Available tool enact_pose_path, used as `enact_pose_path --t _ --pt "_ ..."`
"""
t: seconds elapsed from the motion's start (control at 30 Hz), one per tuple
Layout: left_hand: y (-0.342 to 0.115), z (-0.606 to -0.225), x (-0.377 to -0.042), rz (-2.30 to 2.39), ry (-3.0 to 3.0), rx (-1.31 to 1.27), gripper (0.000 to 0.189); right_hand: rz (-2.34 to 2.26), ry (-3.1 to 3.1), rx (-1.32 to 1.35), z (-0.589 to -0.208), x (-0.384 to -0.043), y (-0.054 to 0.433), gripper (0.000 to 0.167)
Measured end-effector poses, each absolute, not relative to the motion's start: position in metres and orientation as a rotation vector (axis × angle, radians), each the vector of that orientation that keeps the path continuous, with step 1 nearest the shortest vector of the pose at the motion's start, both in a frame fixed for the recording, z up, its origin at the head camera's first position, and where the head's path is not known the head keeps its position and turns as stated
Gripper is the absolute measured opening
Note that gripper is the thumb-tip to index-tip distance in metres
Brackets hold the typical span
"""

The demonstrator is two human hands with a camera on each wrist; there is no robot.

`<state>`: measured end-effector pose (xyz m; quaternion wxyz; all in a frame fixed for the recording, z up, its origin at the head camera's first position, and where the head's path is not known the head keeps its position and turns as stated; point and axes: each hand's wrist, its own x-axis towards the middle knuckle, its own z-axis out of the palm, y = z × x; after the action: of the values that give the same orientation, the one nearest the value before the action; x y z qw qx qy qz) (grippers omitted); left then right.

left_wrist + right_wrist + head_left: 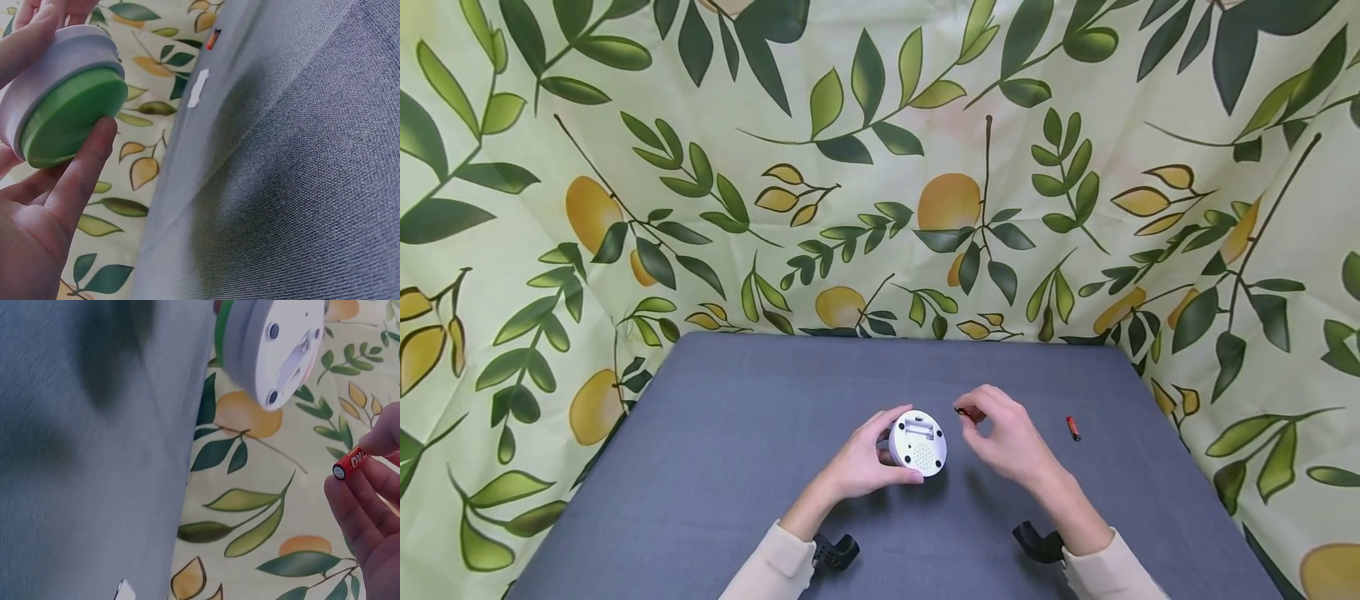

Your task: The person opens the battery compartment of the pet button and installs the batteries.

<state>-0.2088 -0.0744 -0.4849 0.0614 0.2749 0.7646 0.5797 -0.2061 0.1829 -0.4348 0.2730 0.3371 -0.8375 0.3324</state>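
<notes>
- i see the left hand gripping the device above the table, slot exposed.
- the right hand pinches a battery just right of it.
- i fear a weak pinch could drop that battery.
- the loose cell lies farther right; a bump might roll it.

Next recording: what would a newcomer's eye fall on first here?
Probably the leafy, fruit-patterned cloth behind the grey-blue table. Next, the round white device in the left hand, its battery compartment open. Bright red also draws the eye: a battery pinched in the right hand, a second battery lying on the table beyond, at right.
</notes>
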Motion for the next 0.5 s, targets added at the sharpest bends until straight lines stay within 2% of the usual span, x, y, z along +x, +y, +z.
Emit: enact_pose_path --t 0.27,0.5 --pt "-0.077 -0.484 -0.208 1.757 2.305 0.822 0.091 0.971 -2.206 0.97 -0.438 -0.206 0.168 0.039" --pt "-0.077 -0.483 -0.208 1.76 2.294 0.819 0.092 1.042 -2.226 1.023 -0.443 -0.205 0.16 0.028"
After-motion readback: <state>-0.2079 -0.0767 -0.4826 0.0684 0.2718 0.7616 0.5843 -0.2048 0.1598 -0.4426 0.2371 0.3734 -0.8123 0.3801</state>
